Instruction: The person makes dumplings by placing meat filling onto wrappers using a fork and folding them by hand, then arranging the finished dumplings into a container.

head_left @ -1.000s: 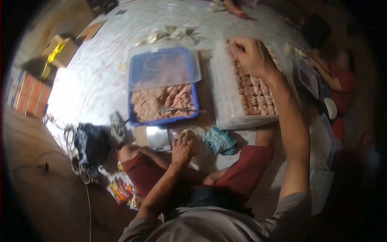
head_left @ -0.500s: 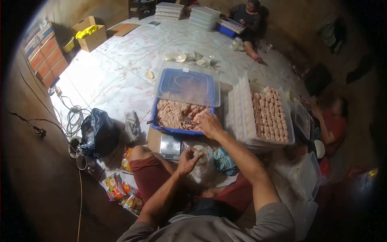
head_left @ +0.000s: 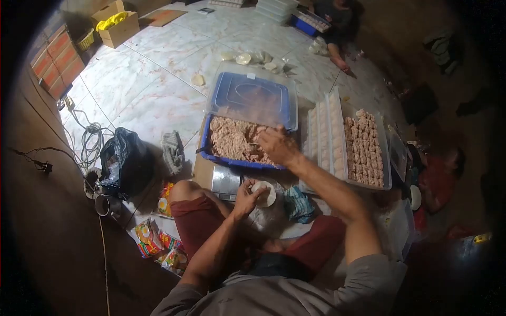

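Observation:
My left hand (head_left: pixel 247 199) is closed on a pale round dough wrapper (head_left: pixel 268 196), held above a plastic bag in front of my lap. Over the right side of a blue tub (head_left: pixel 232 163), my right hand (head_left: pixel 279 146) has its fingers curled, low against the pink minced filling (head_left: pixel 232 138). What those fingers grip is hidden by the hand. A translucent lid (head_left: pixel 292 100) lies across the tub's far part. Just below the tub sits a small scale (head_left: pixel 225 181), beside my left hand.
Trays of filled pieces (head_left: pixel 363 150) stand to the right. A checked cloth (head_left: pixel 299 204) lies near my right knee. A black bag (head_left: pixel 126 160), cables (head_left: pixel 89 137) and snack packets (head_left: pixel 147 237) are at left. One person (head_left: pixel 337 26) sits at the back, another (head_left: pixel 440 179) at right.
The view has shifted, moving the near things slightly right. The wrapper in my left hand now shows as a full flat disc. My right hand stays at the tub's right side.

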A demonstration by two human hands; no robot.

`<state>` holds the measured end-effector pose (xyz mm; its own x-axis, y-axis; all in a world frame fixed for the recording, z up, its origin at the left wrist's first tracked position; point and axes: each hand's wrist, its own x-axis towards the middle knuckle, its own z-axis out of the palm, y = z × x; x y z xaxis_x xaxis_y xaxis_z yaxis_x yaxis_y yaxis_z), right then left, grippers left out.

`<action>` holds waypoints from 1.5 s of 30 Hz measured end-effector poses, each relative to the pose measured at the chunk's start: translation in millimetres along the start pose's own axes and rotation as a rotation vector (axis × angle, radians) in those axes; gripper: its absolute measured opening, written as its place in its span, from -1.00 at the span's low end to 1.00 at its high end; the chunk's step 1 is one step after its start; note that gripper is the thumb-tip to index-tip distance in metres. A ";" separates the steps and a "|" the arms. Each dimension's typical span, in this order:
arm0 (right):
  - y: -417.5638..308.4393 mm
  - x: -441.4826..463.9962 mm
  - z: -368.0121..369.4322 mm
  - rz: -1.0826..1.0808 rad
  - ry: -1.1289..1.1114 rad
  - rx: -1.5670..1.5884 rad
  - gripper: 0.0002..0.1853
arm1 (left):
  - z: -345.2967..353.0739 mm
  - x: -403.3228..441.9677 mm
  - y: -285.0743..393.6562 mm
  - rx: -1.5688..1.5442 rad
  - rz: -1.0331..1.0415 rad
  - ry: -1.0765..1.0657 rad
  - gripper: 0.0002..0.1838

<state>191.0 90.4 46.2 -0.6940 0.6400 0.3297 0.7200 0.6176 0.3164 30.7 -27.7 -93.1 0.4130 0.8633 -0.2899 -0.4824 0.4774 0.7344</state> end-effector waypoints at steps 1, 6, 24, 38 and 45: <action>13.7 -2.6 -10.4 0.006 -0.119 0.063 -0.91 | -0.3 0.3 1.4 -0.010 -0.008 -0.003 -0.68; 33.3 2.1 -4.7 0.299 -0.036 -0.056 -0.92 | 6.7 1.3 1.5 0.079 -0.017 -0.029 -0.71; -56.8 -100.5 -74.9 0.962 0.268 0.577 -0.92 | 45.3 16.1 79.0 -0.647 -0.122 -0.198 -0.18; -56.5 -116.4 -12.2 1.324 0.158 1.569 -0.82 | 13.7 -32.2 50.3 -0.684 -0.158 0.004 -0.08; -81.8 -106.1 -60.8 1.028 0.424 0.995 -0.87 | 37.0 -11.9 88.8 -0.691 -0.076 -0.082 -0.05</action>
<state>205.8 -55.8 39.4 0.2809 0.9085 0.3093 0.4645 0.1533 -0.8722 11.6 -1.6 -1.7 0.5085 0.8215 -0.2581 -0.8195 0.5537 0.1478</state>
